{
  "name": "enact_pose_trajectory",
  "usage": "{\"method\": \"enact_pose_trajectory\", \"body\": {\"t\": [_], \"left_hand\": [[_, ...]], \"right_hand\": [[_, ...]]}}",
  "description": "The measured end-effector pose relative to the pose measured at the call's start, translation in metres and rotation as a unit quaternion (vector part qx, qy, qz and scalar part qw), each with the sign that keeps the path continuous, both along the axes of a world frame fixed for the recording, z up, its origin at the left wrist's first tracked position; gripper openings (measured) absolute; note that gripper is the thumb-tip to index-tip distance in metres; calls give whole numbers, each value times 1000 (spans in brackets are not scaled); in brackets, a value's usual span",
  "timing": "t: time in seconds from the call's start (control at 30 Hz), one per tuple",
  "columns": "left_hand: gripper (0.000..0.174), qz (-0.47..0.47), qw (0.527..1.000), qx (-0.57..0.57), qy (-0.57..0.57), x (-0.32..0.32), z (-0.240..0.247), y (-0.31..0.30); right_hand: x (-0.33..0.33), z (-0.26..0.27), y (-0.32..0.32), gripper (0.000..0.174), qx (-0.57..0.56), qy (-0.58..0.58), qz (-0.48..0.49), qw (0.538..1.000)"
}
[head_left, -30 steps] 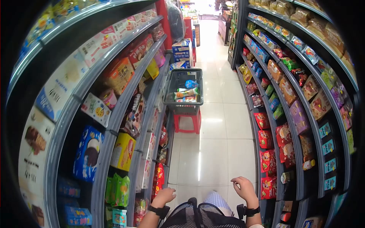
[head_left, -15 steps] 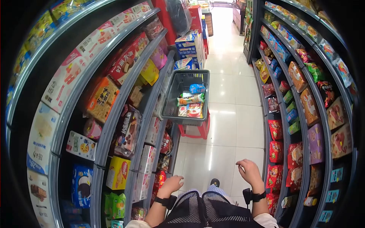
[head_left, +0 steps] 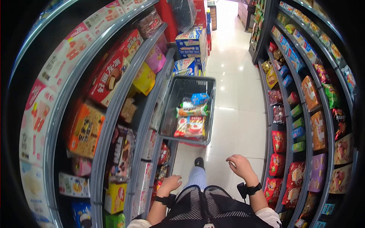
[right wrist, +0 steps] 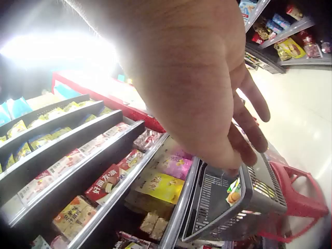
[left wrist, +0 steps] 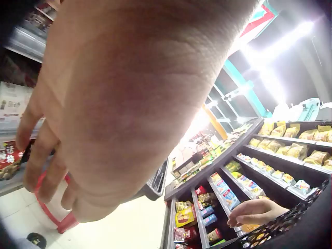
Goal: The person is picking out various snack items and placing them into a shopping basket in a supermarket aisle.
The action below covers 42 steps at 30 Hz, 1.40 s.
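Observation:
My left hand (head_left: 170, 183) hangs low in front of my body, fingers loose, holding nothing. At the right, my right hand (head_left: 242, 166) is also free, its fingers relaxed and slightly bent. Ahead of both hands stands a dark grey shopping basket (head_left: 213, 110), apart from them in the head view. Inside it lie a blue packet (head_left: 200, 98), a green and orange snack pack (head_left: 192, 110) and a red and white packet (head_left: 195, 126). In the right wrist view the basket sits on a red plastic stool (right wrist: 298, 189).
Shelves of packaged snacks line both sides of the aisle, with red bags (head_left: 277, 165) on the right and a red box (head_left: 114, 70) on the left. Stacked blue and white cartons (head_left: 190, 43) stand behind the basket. Tiled floor (head_left: 239, 133) runs along the aisle's right side.
I have moved forward along the aisle, so the basket appears nearer and larger. Both hands stay free, and a foot has come into view below.

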<state>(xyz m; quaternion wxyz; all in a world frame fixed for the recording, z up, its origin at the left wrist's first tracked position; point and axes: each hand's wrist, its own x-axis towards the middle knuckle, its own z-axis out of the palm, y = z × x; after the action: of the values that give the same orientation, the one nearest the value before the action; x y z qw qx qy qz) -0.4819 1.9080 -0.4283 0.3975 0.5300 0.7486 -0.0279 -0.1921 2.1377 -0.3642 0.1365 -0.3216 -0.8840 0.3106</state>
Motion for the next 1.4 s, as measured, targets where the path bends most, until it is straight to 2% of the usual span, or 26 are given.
{"method": "enact_pose_trajectory", "body": {"t": [0.23,0.43,0.47,0.53,0.63,0.67,0.7,0.83,0.9,1.0,1.03,1.13,1.23,1.27,1.3,1.37,1.4], "left_hand": [[32,17,994,105,-18,-72,4,96],[30,-15,994,111,3,-117,2,167],[29,-4,992,125,-1,-121,3,174],[28,16,991,135,-6,-125,3,191],[28,41,995,93,-3,-129,-3,209],[28,50,995,82,1,-128,-5,214],[29,59,996,70,5,-126,-6,219],[27,106,993,54,4,-120,-16,224],[31,110,992,54,-15,-118,-21,227],[29,137,990,23,-20,-114,-23,239],[28,141,990,17,-19,-113,-24,243],[28,138,990,34,-15,-110,-31,262],[28,140,988,57,-17,-106,-30,284],[28,140,988,57,-19,-105,-31,291],[32,138,989,53,-25,-105,-32,297],[37,135,989,48,-32,-102,-31,308],[45,141,987,77,-6,-99,-26,314]], "right_hand": [[-88,-10,87,15,-18,-49,23,998],[-157,-41,144,19,-67,-2,42,997],[-166,-50,150,19,-72,-2,44,996],[-186,-70,166,31,-80,-25,62,995],[-220,-101,185,28,-47,7,38,998],[-231,-120,197,44,-54,-34,62,996],[-239,-136,208,44,-60,-33,74,995],[-277,-191,239,54,35,-107,50,992],[-294,-217,253,58,-41,-227,75,970],[-305,-234,253,62,16,-263,69,962],[-310,-234,252,62,12,-264,77,961],[-320,-249,259,45,27,-349,112,930],[-321,-254,263,42,5,-389,125,913],[-320,-258,264,66,35,-380,129,915],[-320,-255,267,66,34,-381,129,915],[-320,-234,276,65,-211,-357,136,900],[-318,-222,276,65,-212,-358,135,899]]}}
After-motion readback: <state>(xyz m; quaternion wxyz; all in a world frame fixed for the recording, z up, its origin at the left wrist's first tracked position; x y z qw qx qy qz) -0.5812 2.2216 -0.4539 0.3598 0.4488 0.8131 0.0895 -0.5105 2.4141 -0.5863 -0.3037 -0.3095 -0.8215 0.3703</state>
